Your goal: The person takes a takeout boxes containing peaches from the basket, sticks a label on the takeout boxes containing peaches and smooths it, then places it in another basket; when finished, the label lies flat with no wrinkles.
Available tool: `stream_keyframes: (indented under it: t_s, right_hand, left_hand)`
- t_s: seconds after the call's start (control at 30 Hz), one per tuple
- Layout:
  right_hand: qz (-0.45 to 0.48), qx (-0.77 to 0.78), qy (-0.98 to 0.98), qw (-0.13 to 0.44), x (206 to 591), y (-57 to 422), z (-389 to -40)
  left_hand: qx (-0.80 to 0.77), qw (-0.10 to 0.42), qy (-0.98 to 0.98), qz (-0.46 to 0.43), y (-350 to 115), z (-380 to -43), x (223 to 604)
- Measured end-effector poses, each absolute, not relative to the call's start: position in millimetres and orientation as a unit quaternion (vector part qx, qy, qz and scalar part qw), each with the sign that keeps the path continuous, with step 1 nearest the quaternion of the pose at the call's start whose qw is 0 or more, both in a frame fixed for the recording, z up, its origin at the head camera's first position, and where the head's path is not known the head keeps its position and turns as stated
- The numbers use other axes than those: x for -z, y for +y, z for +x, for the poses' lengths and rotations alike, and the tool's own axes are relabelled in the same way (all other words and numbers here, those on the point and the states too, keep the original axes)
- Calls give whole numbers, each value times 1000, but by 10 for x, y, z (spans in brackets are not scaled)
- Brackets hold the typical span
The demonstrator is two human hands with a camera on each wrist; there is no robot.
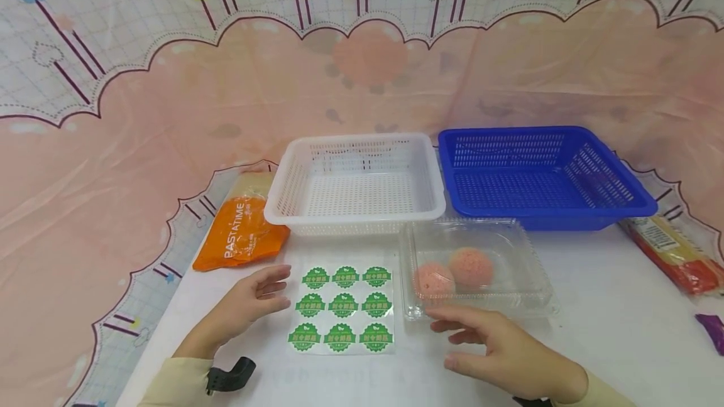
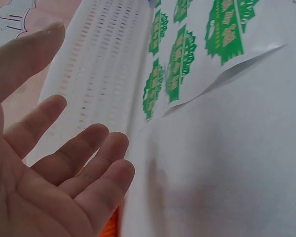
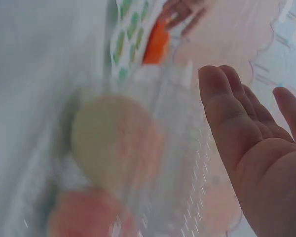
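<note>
Find the clear box (image 1: 513,269) just right of the sticker sheet (image 1: 342,305), probably light, thin and easily dented; best gripped by opposite rims. Empty, with fingers loosely spread: left hand (image 1: 249,299) left of the sheet, right hand (image 1: 500,352) right of it.

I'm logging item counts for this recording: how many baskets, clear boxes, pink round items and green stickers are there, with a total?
White basket and blue basket: 2
Clear box: 1
Pink round items: 2
Green stickers: 9
Total: 14
</note>
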State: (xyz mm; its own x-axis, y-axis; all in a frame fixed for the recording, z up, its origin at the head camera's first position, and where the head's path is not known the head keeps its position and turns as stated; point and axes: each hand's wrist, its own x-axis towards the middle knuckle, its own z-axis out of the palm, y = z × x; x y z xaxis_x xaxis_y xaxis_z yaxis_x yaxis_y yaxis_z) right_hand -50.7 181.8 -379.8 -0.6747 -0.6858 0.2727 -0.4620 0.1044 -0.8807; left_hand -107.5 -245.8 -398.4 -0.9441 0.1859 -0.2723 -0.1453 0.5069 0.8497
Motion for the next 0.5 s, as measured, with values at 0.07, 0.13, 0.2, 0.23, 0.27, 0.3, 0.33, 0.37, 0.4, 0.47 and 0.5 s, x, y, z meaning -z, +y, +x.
stream_keyframes:
  t_s: [0.07, 0.13, 0.2, 0.23, 0.27, 0.3, 0.33, 0.37, 0.4, 0.47, 0.5]
  right_hand:
    - [-389, 549, 727, 136, 3842, 1746, -487]
    - [-382, 561, 714, 173, 3884, 1680, -471]
    - [-378, 566, 706, 193, 3934, 1615, -466]
    - [-375, 568, 704, 203, 3959, 1586, -465]
    - [-373, 569, 702, 210, 3983, 1558, -466]
    - [-372, 570, 700, 216, 4008, 1532, -469]
    - [-375, 569, 700, 215, 4033, 1509, -473]
    - [-376, 568, 700, 216, 4057, 1489, -476]
    - [-375, 567, 700, 217, 4078, 1473, -479]
    - [-377, 565, 701, 218, 4113, 1444, -483]
    - [-377, 563, 702, 219, 4128, 1432, -485]
  left_hand:
    - [-502, 171, 848, 9, -2450, -1075, 4014]
    - [-507, 175, 844, 6, -2441, -1077, 4038]
    - [-511, 179, 841, 2, -2432, -1077, 4054]
    - [-511, 181, 840, 0, -2428, -1077, 4057]
    - [-511, 182, 840, -1, -2424, -1077, 4058]
    - [-510, 183, 840, -3, -2421, -1076, 4058]
    - [-510, 183, 841, -5, -2418, -1075, 4056]
    - [-509, 184, 841, -7, -2415, -1076, 4053]
    - [-509, 184, 841, -9, -2413, -1076, 4050]
    - [-506, 185, 842, -12, -2411, -1075, 4045]
    - [-505, 187, 842, -13, -2410, -1074, 4044]
